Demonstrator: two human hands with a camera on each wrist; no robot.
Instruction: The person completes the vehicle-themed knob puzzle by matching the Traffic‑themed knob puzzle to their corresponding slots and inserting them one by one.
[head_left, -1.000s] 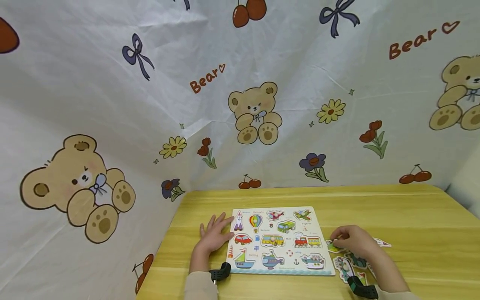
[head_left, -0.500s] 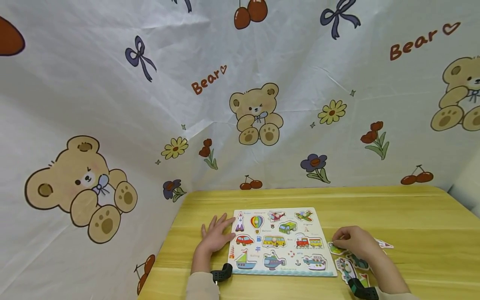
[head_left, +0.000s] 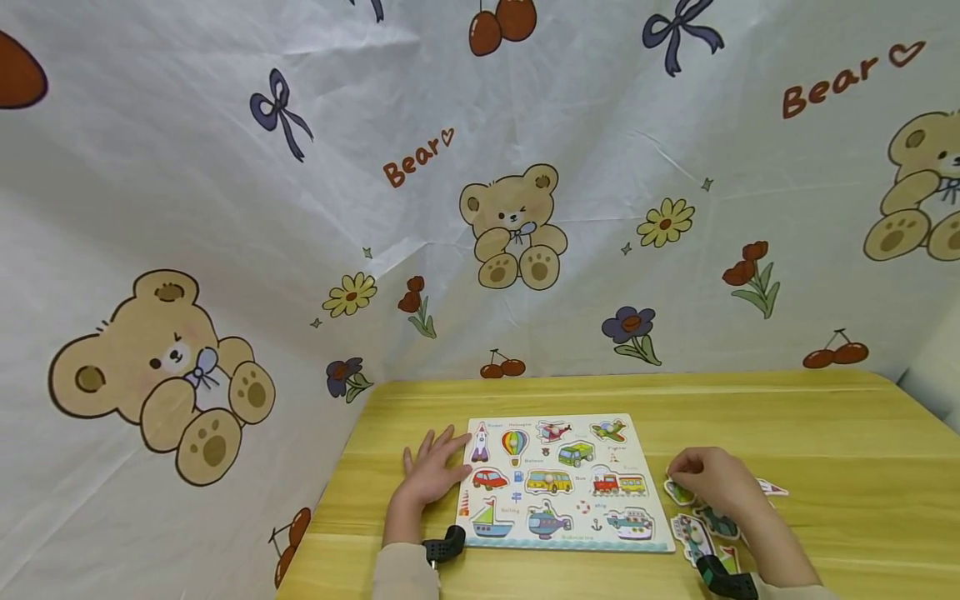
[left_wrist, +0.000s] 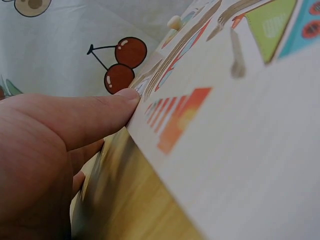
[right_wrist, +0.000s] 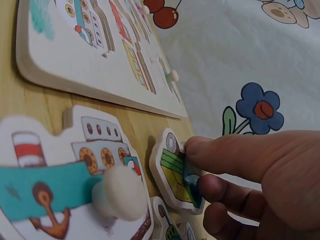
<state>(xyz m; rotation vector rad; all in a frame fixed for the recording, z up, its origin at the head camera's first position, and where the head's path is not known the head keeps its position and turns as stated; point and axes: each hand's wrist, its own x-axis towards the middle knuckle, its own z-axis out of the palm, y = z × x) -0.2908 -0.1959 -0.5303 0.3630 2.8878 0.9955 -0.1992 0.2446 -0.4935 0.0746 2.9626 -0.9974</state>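
At the left edge of a picture puzzle board lies my left hand, fingers spread. In the left wrist view its thumb touches the board's edge. Beyond the right edge, my right hand pinches a green and yellow puzzle piece between thumb and fingers; its middle is covered by the fingertips. The piece stands tilted in the right wrist view. Close by lies a ship puzzle piece with a round wooden knob.
Several more loose pieces, among them a teal one and a pointed white and red one, lie beneath and around the right hand on the wooden table. A printed cloth hangs behind and at the left.
The right hand has shifted slightly right, away from the board, and the green piece has moved with it. The left hand and the board keep their places.
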